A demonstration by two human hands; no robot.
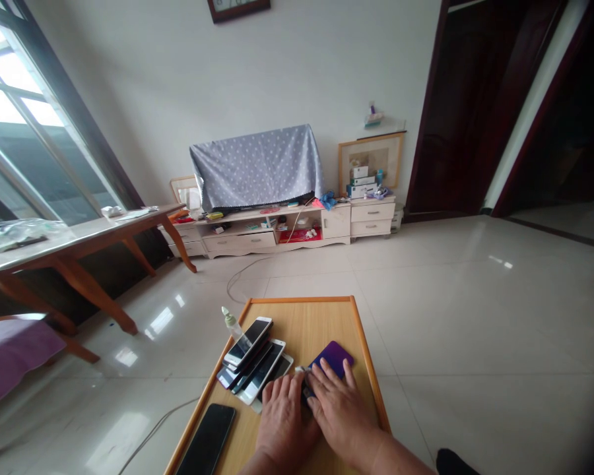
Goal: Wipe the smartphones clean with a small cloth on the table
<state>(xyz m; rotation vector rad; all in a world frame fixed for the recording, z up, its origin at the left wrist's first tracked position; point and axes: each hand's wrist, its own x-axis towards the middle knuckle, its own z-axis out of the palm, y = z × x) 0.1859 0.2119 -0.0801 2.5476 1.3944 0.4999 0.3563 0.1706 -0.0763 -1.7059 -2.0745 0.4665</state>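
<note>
My left hand [287, 422] and my right hand [340, 412] rest side by side at the near end of a wooden board with an orange rim [301, 299]. Between them, a small dark object [306, 389] is pinched by my left fingertips and right thumb. A stack of several smartphones [251, 359] lies fanned out just beyond my left hand. My right fingers touch a purple phone case [332, 359]. A black smartphone [208, 439] lies face up at the board's near left. A small plastic dropper bottle [231, 323] stands behind the stack.
The board lies low over a glossy tiled floor, with a cable [242, 274] running across it. A wooden table [79, 244] stands to the left, and a purple-covered bench [10, 359] sits below it. A cream cabinet [272, 234] stands against the far wall.
</note>
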